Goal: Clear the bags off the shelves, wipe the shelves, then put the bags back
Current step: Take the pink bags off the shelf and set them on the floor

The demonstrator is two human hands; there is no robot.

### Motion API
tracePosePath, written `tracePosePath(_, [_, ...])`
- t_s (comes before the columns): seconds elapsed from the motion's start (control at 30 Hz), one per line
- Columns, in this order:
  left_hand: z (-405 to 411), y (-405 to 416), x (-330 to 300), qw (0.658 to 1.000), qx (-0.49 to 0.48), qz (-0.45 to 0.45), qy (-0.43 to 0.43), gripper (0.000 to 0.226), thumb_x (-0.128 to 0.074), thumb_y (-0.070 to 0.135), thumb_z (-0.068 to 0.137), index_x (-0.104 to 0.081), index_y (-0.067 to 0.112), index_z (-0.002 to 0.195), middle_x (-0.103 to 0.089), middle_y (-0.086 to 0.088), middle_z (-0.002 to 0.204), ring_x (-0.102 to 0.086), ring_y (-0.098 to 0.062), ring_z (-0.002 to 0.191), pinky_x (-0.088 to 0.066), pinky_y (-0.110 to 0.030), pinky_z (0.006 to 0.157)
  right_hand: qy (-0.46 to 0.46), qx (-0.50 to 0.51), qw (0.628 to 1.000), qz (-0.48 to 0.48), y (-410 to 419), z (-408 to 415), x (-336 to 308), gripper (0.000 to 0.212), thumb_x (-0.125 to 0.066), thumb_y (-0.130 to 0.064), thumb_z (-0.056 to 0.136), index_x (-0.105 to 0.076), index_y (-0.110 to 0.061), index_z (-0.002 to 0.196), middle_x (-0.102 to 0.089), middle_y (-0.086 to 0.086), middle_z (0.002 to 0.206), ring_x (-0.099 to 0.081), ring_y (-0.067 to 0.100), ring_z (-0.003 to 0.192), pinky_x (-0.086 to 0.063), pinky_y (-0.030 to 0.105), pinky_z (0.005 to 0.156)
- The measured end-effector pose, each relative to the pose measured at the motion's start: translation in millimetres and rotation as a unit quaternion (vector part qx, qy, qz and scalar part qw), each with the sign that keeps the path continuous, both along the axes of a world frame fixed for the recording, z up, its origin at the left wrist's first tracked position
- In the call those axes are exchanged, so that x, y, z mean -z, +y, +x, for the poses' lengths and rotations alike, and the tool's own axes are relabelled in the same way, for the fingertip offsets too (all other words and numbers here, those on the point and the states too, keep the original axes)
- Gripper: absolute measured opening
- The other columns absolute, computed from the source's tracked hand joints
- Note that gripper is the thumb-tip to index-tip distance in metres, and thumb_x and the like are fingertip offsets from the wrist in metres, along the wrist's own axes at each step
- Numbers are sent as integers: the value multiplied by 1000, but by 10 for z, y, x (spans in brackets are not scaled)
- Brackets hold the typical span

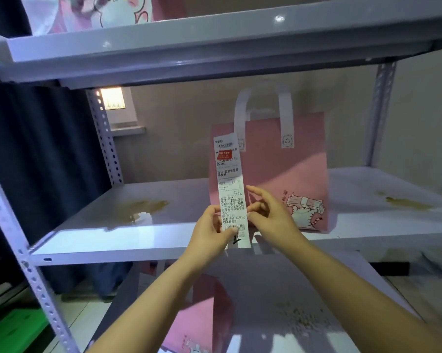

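Holding: both hands meet in front of the middle shelf, on a long paper receipt that stands upright between them.
Left hand: fingers curled, pinching the receipt's lower left edge near the barcode; a small dark mark shows at the thumb tip.
Right hand: partly open, forefinger stretched up and forward, the other fingers bent in; its fingertips touch the receipt's right edge. Whether it truly grips the paper, I cannot tell.
Receipt: thin white strip, printed in black, with a red patch near the top and a barcode at the bottom; its upper end lies against the left front of the pink bag.
Pink bag: stands upright on the middle shelf, right of centre; matte, soft cloth-like fabric, boxy shape, two white strap handles rising in loops, a cartoon cat printed low on the front.
Middle shelf: flat, glossy pale board with a rounded front lip; a yellowish-brown stain on the left and another stain patch on the right.
Top shelf: same smooth pale board, carrying a second bag, pink and white with cartoon print, only partly in view.
Lower shelf: grey surface with a speckled brownish patch; a third pink bag shows at its left edge.
Frame: pale metal corner posts punched with rows of holes.
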State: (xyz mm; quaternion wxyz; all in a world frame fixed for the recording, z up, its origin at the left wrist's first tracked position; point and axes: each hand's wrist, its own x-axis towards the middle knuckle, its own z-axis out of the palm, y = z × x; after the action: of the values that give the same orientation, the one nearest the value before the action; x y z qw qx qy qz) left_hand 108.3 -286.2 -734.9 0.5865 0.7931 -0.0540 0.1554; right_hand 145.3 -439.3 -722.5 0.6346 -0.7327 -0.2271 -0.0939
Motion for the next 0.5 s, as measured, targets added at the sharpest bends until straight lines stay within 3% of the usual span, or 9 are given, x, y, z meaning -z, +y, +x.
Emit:
tracePosePath(0.13, [-25, 15, -4, 1000, -9, -9, -6, 42, -69, 1, 81, -52, 23, 113, -71, 1, 94, -70, -13, 82, -55, -22, 72, 4, -14, 1000, 8, -28, -54, -38, 55, -54, 4, 86, -49, -35, 125, -67, 0, 79, -68, 22, 88, -55, 46, 86])
tracePosePath(0.23, [-67, 29, 16, 1000, -21, -8, -14, 46, -72, 4, 79, -51, 32, 110, -71, -1, 91, -69, -19, 81, -55, -26, 72, 6, -9, 1000, -5, -48, -84, -70, 57, -60, 1, 86, -48, -34, 129, -69, 1, 83, -68, 20, 89, -56, 44, 83])
tracePosePath(0.43, [-150, 74, 33, 1000, -18, -19, -15, 50, -74, 6, 77, -51, 29, 116, -72, -2, 89, -70, -25, 81, -57, -42, 78, 3, -13, 1000, -14, -24, -177, -106, 60, -61, 5, 83, -47, -25, 134, -68, 7, 84, -68, 24, 87, -58, 40, 79])
tracePosePath(0.5, [-174, 81, 30, 1000, -14, -20, -15, 51, -74, 6, 78, -50, 27, 117, -72, -1, 89, -70, -22, 81, -57, -41, 78, -1, -11, 1000, -22, -15, -197, -105, 61, -61, 6, 83, -48, -27, 133, -68, 4, 83, -68, 23, 87, -58, 40, 78])
